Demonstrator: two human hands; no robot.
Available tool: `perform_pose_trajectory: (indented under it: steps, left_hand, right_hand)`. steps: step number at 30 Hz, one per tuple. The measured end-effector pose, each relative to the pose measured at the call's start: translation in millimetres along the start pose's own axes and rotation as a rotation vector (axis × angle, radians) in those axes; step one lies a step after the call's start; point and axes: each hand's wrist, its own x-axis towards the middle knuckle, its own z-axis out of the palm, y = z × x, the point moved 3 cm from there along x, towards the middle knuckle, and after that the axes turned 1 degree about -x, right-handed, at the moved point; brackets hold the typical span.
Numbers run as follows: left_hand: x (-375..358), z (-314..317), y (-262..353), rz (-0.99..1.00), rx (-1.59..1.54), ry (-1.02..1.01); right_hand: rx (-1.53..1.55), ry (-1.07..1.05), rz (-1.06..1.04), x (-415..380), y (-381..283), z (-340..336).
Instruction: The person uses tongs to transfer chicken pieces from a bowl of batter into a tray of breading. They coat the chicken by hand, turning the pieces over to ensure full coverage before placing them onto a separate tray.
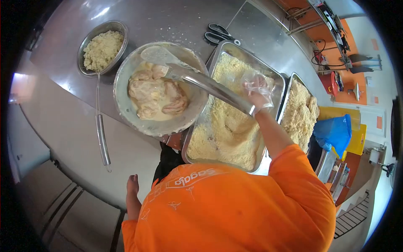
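My right hand (258,89), in a clear plastic glove, is over the far right part of a metal tray (189,153) of pale yellow flour or crumbs (235,122); the crinkled glove blurs its fingers. A large spoon (210,86) rests across the bowl's rim, its handle end near my right wrist. Inside the big whitish bowl (121,105) lie pieces of raw meat (155,94) in a creamy liquid. My left hand (132,185), bare and holding nothing visible, hangs low beside the orange shirt, with its fingers pointing forward.
A strainer (121,31) of pale crumbs stands left of the bowl, its handle toward me. Black-handled scissors (219,34) lie beyond the tray. Right of it is a second tray (294,77) of crumbly coating. Farther right are a blue bag (334,131) and a yellow board (357,140).
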Motion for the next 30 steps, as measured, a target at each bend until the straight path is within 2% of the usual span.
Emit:
perform_pose_trajectory:
  steps: [3,5,8,9,12,13,17,20,23,30]
  left_hand:
    - [4.6,7.7,-0.8,0.047,-0.031,0.039]
    - [1.7,11.0,-0.8,0.081,-0.085,0.072]
    - [-2.0,3.4,17.8,0.130,-0.127,0.074]
    - [-4.7,2.6,20.2,0.137,-0.127,0.066]
    - [-10.7,1.2,24.1,0.133,-0.096,0.057]
    - [-10.3,0.0,27.1,0.139,-0.080,0.056]
    - [-10.3,-4.3,27.2,0.109,-0.058,0.052]
    - [-7.4,-5.5,17.1,0.100,-0.094,0.088]
    - [-18.4,-9.7,24.1,0.053,-0.091,0.082]
    - [-9.4,-2.6,35.2,0.123,-0.115,0.070]
  right_hand:
    - [-0.228,-0.211,-0.020,-6.6,-29.0,-46.7]
    - [-0.223,-0.097,-0.067,6.8,-4.7,-32.7]
    - [0.098,-0.151,0.017,5.0,1.4,-23.9]
    - [-0.253,-0.035,-0.088,2.9,0.0,-21.5]
    - [0.005,0.022,-0.070,3.8,1.4,-22.0]
    - [0.091,0.010,-0.008,0.7,-2.0,-27.0]
    - [-0.349,0.099,-0.230,6.3,-19.3,-36.7]
    - [-0.280,-0.070,-0.101,4.4,-36.3,-28.7]
    - [-0.208,0.033,-0.145,4.7,-31.6,-17.2]
    - [-0.277,-0.080,-0.108,0.8,-39.9,-28.7]
